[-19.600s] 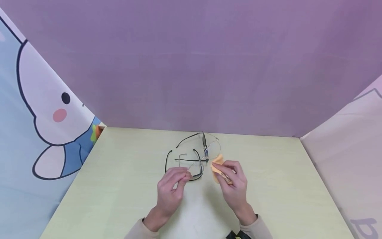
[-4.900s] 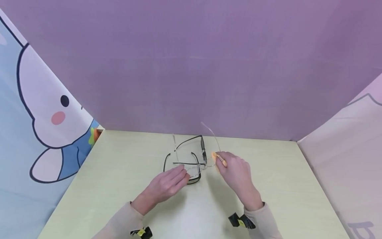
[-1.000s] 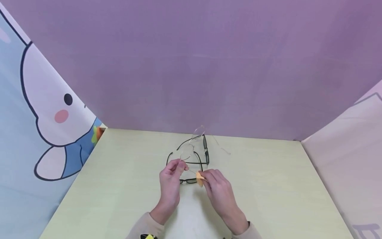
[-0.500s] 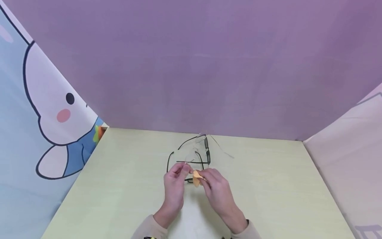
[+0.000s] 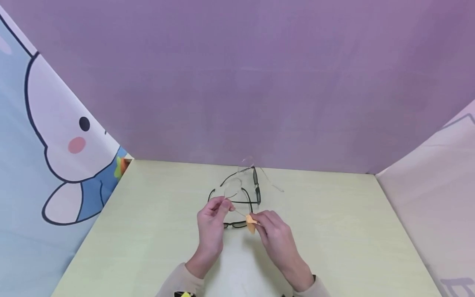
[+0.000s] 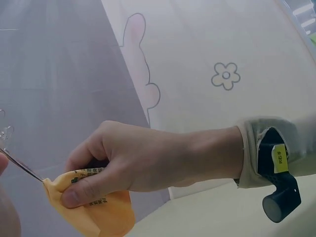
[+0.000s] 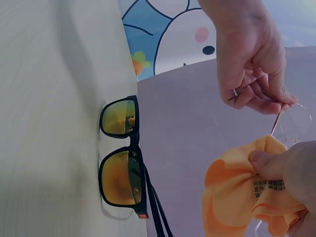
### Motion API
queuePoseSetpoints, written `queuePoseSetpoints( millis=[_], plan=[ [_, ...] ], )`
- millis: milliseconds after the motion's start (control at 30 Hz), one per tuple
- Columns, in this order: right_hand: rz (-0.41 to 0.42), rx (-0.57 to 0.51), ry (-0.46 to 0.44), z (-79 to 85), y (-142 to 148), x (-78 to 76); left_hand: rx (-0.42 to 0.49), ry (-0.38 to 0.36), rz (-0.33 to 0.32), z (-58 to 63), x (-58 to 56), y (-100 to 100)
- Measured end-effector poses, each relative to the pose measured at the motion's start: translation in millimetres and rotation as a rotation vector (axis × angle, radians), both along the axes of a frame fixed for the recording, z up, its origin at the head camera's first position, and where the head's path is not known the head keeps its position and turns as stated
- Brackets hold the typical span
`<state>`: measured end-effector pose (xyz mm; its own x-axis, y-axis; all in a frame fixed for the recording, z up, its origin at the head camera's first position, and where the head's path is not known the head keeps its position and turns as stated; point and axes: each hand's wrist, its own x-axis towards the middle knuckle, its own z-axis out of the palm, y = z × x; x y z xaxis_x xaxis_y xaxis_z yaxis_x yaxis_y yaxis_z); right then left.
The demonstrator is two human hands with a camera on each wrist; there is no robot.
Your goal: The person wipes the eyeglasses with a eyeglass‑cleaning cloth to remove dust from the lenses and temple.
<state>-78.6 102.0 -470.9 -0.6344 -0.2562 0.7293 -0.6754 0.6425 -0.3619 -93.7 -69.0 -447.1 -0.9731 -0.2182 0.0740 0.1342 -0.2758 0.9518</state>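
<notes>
My left hand (image 5: pixel 210 227) pinches a pair of thin wire-framed eyeglasses (image 5: pixel 233 189) near one hinge, above the table. Their clear round lenses stand up past the fingers, and the far temple sticks out to the right. An orange cleaning cloth (image 5: pixel 250 226) with dark printing is in my right hand (image 5: pixel 277 239). Thumb and fingers pinch this cloth around the near temple (image 6: pixel 22 164), hiding its end; a bit of the tip shows under the cloth in the right wrist view. At the left edge of the left wrist view, only part of my left hand (image 6: pixel 7 210) appears.
Two dark-framed pairs of glasses lie on the pale table (image 5: pixel 334 222) below my hands. The nearer sunglasses (image 7: pixel 118 180) have mirrored yellow lenses; the farther pair (image 5: pixel 257 192) stands side-on behind. A purple cloth wall (image 5: pixel 237 82) closes off the back.
Earlier the wire eyeglasses were turned otherwise, with the cloth near a lens. Half a second ago my hands came close together; now the right has drawn back rightward, cloth along the temple.
</notes>
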Motion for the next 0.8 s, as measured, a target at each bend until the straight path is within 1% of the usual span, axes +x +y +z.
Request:
queuePoseSetpoints(
  millis=[133,200,300,400,533,633,800],
  plan=[
    [-0.013,0.002,-0.014,0.4,-3.1,1.2,0.027,0.003,-0.008,-4.2,1.1,-0.5],
    [-0.006,-0.012,-0.022,0.9,-5.8,1.7,0.027,0.006,-0.004,-6.2,2.8,-0.3],
    [0.030,-0.058,-0.041,3.0,-11.5,2.1,0.013,0.015,-0.005,-9.6,6.0,1.9],
    [0.066,-0.113,-0.061,6.4,-17.3,2.6,0.008,0.012,-0.023,-14.1,9.6,6.4],
    [0.082,-0.164,-0.094,10.8,-22.2,3.4,0.015,0.008,-0.023,-18.2,12.2,10.4],
    [0.082,-0.189,-0.114,12.5,-23.4,4.1,0.006,0.013,-0.012,-18.8,12.4,10.8],
    [0.088,-0.212,-0.128,13.8,-24.0,4.3,-0.005,-0.004,-0.020,-19.2,14.5,10.2]
  ],
)
